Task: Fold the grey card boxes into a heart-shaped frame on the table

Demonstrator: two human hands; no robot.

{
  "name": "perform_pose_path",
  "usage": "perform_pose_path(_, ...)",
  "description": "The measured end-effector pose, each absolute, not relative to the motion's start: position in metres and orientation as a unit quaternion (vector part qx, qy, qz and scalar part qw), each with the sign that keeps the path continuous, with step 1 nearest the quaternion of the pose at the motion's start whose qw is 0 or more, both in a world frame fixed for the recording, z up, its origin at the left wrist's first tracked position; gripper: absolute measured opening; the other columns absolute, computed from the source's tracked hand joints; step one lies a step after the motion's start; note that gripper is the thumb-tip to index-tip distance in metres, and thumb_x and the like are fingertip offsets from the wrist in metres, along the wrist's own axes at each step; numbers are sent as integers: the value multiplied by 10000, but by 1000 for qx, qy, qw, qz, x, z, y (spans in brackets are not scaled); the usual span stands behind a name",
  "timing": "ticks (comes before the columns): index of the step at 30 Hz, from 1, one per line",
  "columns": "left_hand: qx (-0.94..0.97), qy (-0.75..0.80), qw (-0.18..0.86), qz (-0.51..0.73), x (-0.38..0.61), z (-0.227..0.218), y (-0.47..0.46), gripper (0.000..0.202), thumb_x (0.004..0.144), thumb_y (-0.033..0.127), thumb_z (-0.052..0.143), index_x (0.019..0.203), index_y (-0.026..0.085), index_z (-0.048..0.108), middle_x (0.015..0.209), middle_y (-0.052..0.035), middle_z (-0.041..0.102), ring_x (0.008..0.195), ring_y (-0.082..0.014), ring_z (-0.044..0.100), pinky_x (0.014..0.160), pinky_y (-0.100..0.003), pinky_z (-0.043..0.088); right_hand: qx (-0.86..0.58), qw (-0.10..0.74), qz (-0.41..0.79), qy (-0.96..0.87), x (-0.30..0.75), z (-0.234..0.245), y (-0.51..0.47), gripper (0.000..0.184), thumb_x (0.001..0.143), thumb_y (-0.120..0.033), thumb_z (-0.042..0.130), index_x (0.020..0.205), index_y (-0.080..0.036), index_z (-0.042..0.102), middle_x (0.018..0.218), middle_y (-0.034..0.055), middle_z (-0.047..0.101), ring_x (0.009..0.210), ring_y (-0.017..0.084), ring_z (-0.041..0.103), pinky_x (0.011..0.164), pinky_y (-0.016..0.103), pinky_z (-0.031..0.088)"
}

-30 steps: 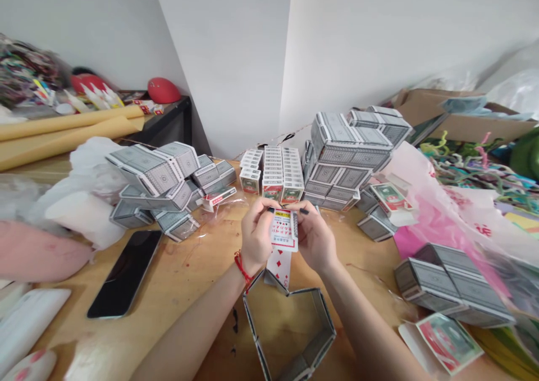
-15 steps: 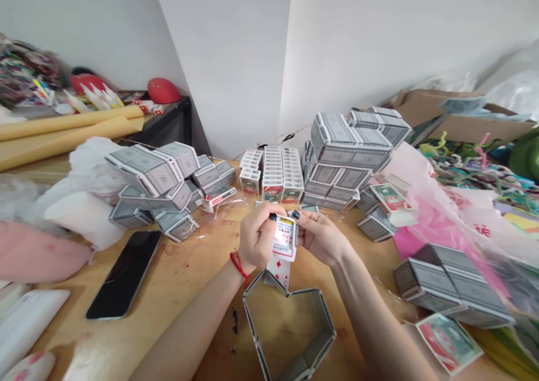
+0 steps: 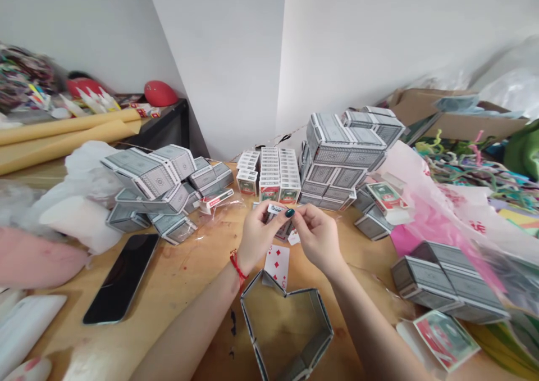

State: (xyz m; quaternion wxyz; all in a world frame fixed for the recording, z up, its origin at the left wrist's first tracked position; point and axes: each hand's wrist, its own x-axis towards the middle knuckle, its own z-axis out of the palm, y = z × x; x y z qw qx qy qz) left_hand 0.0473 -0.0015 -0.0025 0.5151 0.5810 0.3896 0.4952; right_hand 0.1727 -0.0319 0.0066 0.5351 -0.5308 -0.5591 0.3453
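Observation:
My left hand [image 3: 257, 236] is closed around a grey-and-white playing card [image 3: 283, 232], partly hidden by the fingers. My right hand [image 3: 316, 234] pinches at the same spot, its fingertips meeting the left thumb. A small white corner with a red mark pokes out below the fingers. Flat on the table beneath my hands lies a diamonds card [image 3: 277, 263]. Closer to me stands a heart-like ring of joined cards [image 3: 322, 313], open in the middle, its upper left edge over the diamonds card.
Rows of card boxes [image 3: 269, 170] stand ahead, between stacked grey card blocks on the left [image 3: 143, 170] and right [image 3: 337, 145]. A black phone [image 3: 122, 280] lies at left. An opened card box [image 3: 448, 339] sits near right, by a grey block [image 3: 448, 285].
Both hands have turned inward and the held card, which faced me with red print, now shows mostly its grey side. More of the diamonds card is uncovered. The view has shifted slightly.

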Motion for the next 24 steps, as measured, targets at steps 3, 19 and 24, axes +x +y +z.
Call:
perform_pose_path(3,570,404,505,506,49,-3,-2,230,737,374,617,791,151,613,778,-33,630,721,-136,567,650,-236,451,-540,526,303,-583,171,6,-33,205,825,-308,492,680,-171,540,595,-5,574,533,96,520,504,199,406)
perform_pose_path(19,501,401,545,539,48,-5,-2,179,750,331,604,759,165,672,746,-16,657,704,-124,570,656,-225,432,-525,524,311,-594,168,1,-34,142,807,-272,518,718,-176,572,660,8,612,587,107,572,551,209,431)
perform_pose_path(24,528,420,516,527,48,-1,-5,253,813,355,523,834,157,678,780,-37,670,703,-136,581,641,-230,446,-511,528,352,-580,169,2,-33,158,807,-298,524,721,-173,566,666,13,609,585,108,566,545,215,431)
